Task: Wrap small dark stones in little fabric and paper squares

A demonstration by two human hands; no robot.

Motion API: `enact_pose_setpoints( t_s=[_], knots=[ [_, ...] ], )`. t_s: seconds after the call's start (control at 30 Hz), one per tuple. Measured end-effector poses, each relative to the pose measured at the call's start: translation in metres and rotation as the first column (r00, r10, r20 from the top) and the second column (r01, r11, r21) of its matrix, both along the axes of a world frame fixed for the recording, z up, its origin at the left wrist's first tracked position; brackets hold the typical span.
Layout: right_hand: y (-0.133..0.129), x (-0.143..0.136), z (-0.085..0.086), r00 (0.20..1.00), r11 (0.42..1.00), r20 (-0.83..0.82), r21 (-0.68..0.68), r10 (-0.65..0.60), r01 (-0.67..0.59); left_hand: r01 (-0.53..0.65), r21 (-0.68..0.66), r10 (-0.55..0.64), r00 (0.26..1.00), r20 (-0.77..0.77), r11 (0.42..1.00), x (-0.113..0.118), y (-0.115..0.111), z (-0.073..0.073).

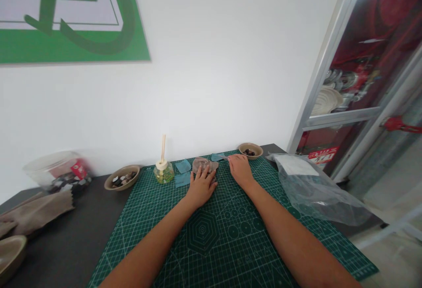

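Observation:
Fingers spread, my left hand (201, 187) rests on a pinkish-brown crumpled piece (198, 163) near the back of the green cutting mat (158, 217). To its right, my right hand (240, 169) has its fingers closed on a thin, light-coloured item (223, 157) too small to make out. That item lies beside a small blue piece (216, 157). Two more blue pieces, one (183, 165) behind the other (182, 180), lie left of my left hand. A glass bottle with sticks (164, 172) stands at their left.
Behind my right hand sits a bowl with dark pieces (250, 145). Another bowl of stones (121, 185), a clear tub (62, 171), a brown cloth (42, 212) and an empty-looking bowl (11, 253) are at the left. A plastic bag (316, 195) lies at the right.

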State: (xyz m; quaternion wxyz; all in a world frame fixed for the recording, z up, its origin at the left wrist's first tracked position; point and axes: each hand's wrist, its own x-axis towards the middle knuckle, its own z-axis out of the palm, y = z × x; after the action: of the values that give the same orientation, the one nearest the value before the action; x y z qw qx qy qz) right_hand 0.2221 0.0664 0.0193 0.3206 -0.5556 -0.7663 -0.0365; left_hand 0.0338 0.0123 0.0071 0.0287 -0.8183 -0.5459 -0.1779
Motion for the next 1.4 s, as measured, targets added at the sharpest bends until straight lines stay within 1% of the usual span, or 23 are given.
enact_pose_setpoints(
  t_s=[0.07, 0.13, 0.2, 0.27, 0.33, 0.4, 0.43, 0.47, 0.5, 0.53, 0.6, 0.73, 0.83, 0.9, 0.97, 1.03, 1.13, 1.2, 1.3, 1.4],
  knots=[
    [-0.002, -0.002, -0.001, 0.997, 1.0, -0.08, -0.004, -0.015, 0.014, 0.002, 0.038, -0.004, 0.999, 0.037, 0.999, -0.006, -0.008, 0.005],
    [-0.002, -0.002, -0.003, 0.984, 0.999, -0.175, -0.024, -0.041, 0.038, -0.016, 0.091, 0.009, 0.997, 0.077, 0.996, -0.019, -0.018, 0.012],
    [-0.001, 0.001, -0.006, 0.959, 0.998, -0.277, -0.045, -0.058, 0.047, -0.076, 0.151, 0.058, 0.991, 0.121, 0.986, -0.042, -0.028, 0.02],
    [0.001, 0.003, -0.009, 0.926, 0.997, -0.374, -0.069, -0.054, 0.03, -0.194, 0.212, 0.16, 0.973, 0.167, 0.958, -0.074, -0.035, 0.028],
    [0.003, 0.005, -0.011, 0.888, 0.996, -0.459, -0.089, -0.04, -0.002, -0.349, 0.261, 0.3, 0.931, 0.209, 0.9, -0.111, -0.038, 0.034],
    [0.005, 0.005, -0.013, 0.848, 0.995, -0.53, -0.097, -0.021, -0.036, -0.497, 0.281, 0.445, 0.865, 0.231, 0.821, -0.146, -0.039, 0.037],
    [0.006, 0.004, -0.015, 0.828, 0.994, -0.561, -0.098, -0.013, -0.052, -0.555, 0.278, 0.507, 0.831, 0.228, 0.784, -0.161, -0.038, 0.037],
    [0.007, 0.004, -0.016, 0.806, 0.993, -0.592, -0.1, -0.005, -0.067, -0.593, 0.267, 0.554, 0.805, 0.213, 0.76, -0.175, -0.038, 0.036],
    [0.008, 0.003, -0.018, 0.784, 0.991, -0.621, -0.103, 0.0, -0.082, -0.611, 0.252, 0.582, 0.792, 0.187, 0.751, -0.185, -0.039, 0.036],
    [0.009, 0.002, -0.02, 0.761, 0.989, -0.649, -0.109, 0.003, -0.097, -0.611, 0.24, 0.592, 0.791, 0.153, 0.754, -0.193, -0.04, 0.036],
    [0.011, 0.002, -0.024, 0.714, 0.983, -0.7, -0.13, 0.002, -0.13, -0.571, 0.227, 0.57, 0.818, 0.08, 0.789, -0.203, -0.042, 0.037],
    [0.015, 0.003, -0.031, 0.611, 0.971, -0.791, -0.148, -0.001, -0.19, -0.488, 0.224, 0.504, 0.863, -0.016, 0.843, -0.21, -0.051, 0.047],
    [0.017, 0.003, -0.033, 0.527, 0.959, -0.85, -0.149, 0.0, -0.24, -0.441, 0.235, 0.463, 0.885, -0.047, 0.866, -0.21, -0.065, 0.052],
    [0.017, 0.002, -0.033, 0.475, 0.948, -0.88, -0.148, 0.004, -0.282, -0.386, 0.227, 0.41, 0.91, -0.067, 0.894, -0.207, -0.081, 0.051],
    [0.015, 0.001, -0.032, 0.433, 0.935, -0.902, -0.146, 0.009, -0.324, -0.317, 0.215, 0.34, 0.937, -0.077, 0.924, -0.2, -0.098, 0.047],
    [0.013, -0.001, -0.03, 0.402, 0.922, -0.916, -0.146, 0.011, -0.358, -0.185, 0.238, 0.198, 0.979, -0.035, 0.954, -0.188, -0.115, 0.04],
    [0.008, -0.004, -0.027, 0.379, 0.907, -0.925, -0.151, 0.01, -0.392, -0.026, 0.265, 0.023, 1.0, 0.017, 0.964, -0.165, -0.128, 0.032],
    [0.003, -0.007, -0.024, 0.379, 0.897, -0.925, -0.158, 0.012, -0.413, 0.035, 0.249, -0.047, 0.998, 0.042, 0.968, -0.15, -0.127, 0.029],
    [-0.008, -0.012, -0.018, 0.397, 0.868, -0.917, -0.17, 0.035, -0.467, 0.078, 0.239, -0.093, 0.994, 0.051, 0.968, -0.137, -0.116, 0.029],
    [-0.017, -0.016, -0.01, 0.434, 0.831, -0.897, -0.178, 0.083, -0.527, 0.1, 0.26, -0.113, 0.993, 0.038, 0.961, -0.137, -0.105, 0.03]
  ],
)
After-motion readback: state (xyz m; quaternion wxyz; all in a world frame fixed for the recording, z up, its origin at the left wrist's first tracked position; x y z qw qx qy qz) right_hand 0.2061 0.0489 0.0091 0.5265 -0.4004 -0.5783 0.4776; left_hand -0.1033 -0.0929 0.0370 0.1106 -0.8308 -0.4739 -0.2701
